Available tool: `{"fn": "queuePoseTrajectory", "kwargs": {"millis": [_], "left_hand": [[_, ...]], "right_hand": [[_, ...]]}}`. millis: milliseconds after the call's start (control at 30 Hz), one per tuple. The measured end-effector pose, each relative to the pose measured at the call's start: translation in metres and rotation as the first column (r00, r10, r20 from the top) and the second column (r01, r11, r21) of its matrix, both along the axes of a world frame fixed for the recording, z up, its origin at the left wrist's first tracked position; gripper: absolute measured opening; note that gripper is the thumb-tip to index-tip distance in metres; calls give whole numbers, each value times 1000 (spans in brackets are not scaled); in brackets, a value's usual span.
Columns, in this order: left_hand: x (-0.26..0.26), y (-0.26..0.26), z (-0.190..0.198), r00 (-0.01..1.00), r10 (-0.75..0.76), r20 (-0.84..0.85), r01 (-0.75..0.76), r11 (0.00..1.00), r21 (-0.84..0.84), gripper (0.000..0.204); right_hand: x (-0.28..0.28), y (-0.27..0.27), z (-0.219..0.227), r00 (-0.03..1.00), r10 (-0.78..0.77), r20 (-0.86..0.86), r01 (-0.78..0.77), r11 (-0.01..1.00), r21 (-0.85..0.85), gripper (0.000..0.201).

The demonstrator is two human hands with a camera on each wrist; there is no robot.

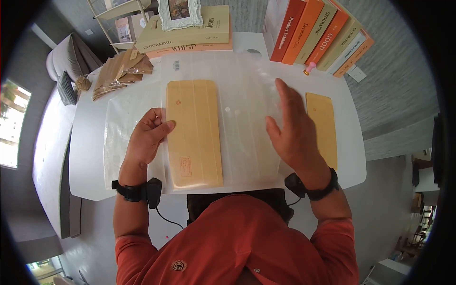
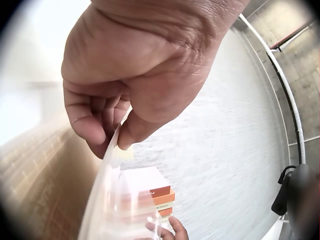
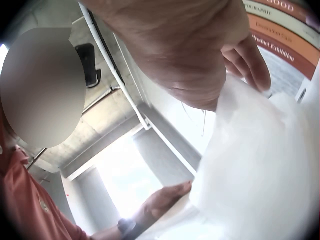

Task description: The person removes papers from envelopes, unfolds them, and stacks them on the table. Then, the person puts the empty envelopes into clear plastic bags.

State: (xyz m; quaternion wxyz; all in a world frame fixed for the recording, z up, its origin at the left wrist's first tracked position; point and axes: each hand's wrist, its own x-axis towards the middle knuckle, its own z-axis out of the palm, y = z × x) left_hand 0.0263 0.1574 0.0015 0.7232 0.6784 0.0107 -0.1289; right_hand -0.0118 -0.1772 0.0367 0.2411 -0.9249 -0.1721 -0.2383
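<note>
At the near side of the white worktop [image 1: 90,156], both forearms reach forward, each with a strapped wrist device. The left hand [image 1: 151,135] is turned inward, thumb uppermost, fingers curled; thumb and fingers pinch the left edge of a translucent sleeve [image 1: 247,156]. The right hand [image 1: 297,130] is upraised by the sleeve's right side, fingers straight and pointing away from the person, thumb spread toward the left; these fingers grasp nothing. Contact between them and the sleeve cannot be confirmed.

A tan envelope [image 1: 197,135] lies just right of the left fingers, within the sleeve's outline; whether it is inside or behind cannot be determined. Its long axis runs away from the person, tilted slightly left at the far end. A red printed block marks its near end, a small round mark its far end.

To the right of the right fingers lies a second envelope [image 1: 324,128], similarly lengthwise. Beyond the left fingers, to the left, are brown packets [image 1: 124,71]; beyond the right fingers stand upright books [image 1: 313,35].
</note>
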Motion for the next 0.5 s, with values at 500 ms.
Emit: {"fn": "queuePoseTrajectory", "kwargs": {"millis": [500], "left_hand": [[-34,-34,-3,985,151,84,-112,926,-360,25]], "right_hand": [[4,-30,-22,701,334,-630,57,854,516,37]]}}
